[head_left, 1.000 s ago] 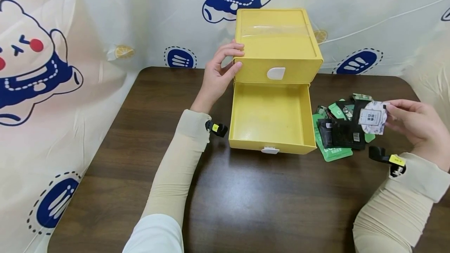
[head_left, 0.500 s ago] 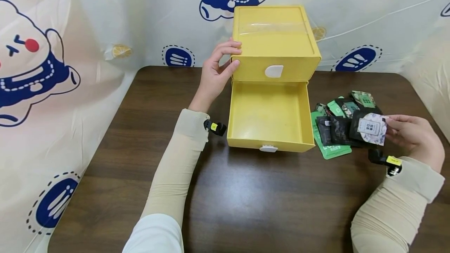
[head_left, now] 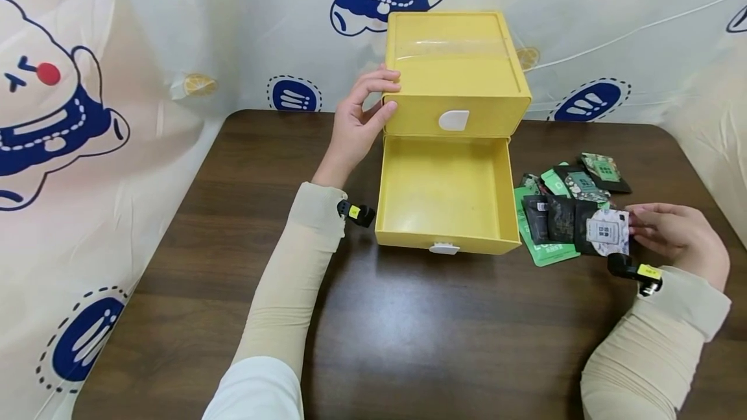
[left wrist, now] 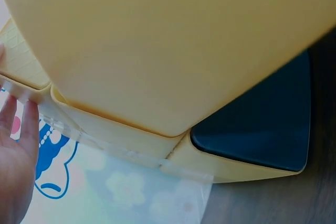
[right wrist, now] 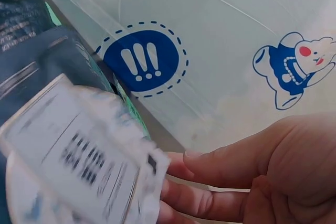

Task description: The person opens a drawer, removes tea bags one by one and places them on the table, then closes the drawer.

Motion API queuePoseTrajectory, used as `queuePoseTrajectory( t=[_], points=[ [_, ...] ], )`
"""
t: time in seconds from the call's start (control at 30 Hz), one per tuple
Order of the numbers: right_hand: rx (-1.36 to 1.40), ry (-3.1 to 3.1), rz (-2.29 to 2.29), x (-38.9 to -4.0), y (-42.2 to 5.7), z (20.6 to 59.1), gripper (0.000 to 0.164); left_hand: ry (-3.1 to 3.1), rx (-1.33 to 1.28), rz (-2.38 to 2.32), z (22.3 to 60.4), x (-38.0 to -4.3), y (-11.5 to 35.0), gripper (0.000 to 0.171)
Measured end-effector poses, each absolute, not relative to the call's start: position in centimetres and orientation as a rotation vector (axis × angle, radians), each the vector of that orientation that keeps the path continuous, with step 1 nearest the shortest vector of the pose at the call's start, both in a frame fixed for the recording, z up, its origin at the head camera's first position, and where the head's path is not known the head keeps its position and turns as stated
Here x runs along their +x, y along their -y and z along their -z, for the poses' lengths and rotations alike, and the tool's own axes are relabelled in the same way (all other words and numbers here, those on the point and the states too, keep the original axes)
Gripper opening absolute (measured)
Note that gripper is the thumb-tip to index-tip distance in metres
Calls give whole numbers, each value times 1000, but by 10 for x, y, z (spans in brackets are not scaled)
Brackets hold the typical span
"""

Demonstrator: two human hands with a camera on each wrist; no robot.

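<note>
A yellow two-tier drawer box [head_left: 455,54] stands at the back, its lower drawer [head_left: 440,190] pulled out. My left hand [head_left: 362,118] rests on the box's upper left corner, fingers over the top edge and thumb at the front. The left wrist view has that hand [left wrist: 18,161] by the box's wall. My right hand [head_left: 679,238] pinches the right edge of a flat black sachet [head_left: 601,232] with a white patterned label. This sachet lies at the right end of a row with two black sachets [head_left: 560,219], partly over a green sachet [head_left: 551,253].
Behind the row lie more flat sachets, among them a black one with a green patterned label [head_left: 604,170]. A dark wooden table [head_left: 373,342] carries everything. A white curtain [head_left: 233,18] with printed cartoon figures hangs along the back and sides.
My right hand has brought the white-labelled sachet down toward me and slightly left, beside the other black ones. The green-labelled sachet behind has come into full view. My left hand stays on the box.
</note>
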State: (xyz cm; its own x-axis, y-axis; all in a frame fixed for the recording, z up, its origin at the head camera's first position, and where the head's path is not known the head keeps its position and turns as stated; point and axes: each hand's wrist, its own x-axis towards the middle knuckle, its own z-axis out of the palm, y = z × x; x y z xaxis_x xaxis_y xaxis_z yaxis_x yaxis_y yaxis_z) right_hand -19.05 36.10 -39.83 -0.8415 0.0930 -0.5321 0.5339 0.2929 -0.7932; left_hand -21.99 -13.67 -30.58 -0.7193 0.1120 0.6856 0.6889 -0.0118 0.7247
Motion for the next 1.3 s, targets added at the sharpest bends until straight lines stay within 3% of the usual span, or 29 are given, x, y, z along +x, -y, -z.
queuePoseTrajectory(
  t=[0.33,0.5,0.63,0.7,0.83,1.0,1.3],
  points=[
    [395,-2155,1571,-196,-357,398,26,1834,-815,1786,303,-218,140,19],
    [348,-2260,1529,-197,-349,393,11,1840,-806,1781,303,-219,142,18],
    [292,-2307,1616,-196,-334,379,21,1832,-815,1785,302,-219,142,19],
    [236,-2306,1739,-196,-324,369,17,1831,-821,1787,301,-219,142,19],
    [45,-2370,1977,-197,-293,348,11,1832,-818,1795,300,-219,142,19],
    [-191,-2512,2069,-192,-248,324,17,1829,-814,1796,301,-219,143,19],
    [-729,-2900,1534,-170,-197,303,12,1841,-865,1771,305,-219,141,18]
  ],
)
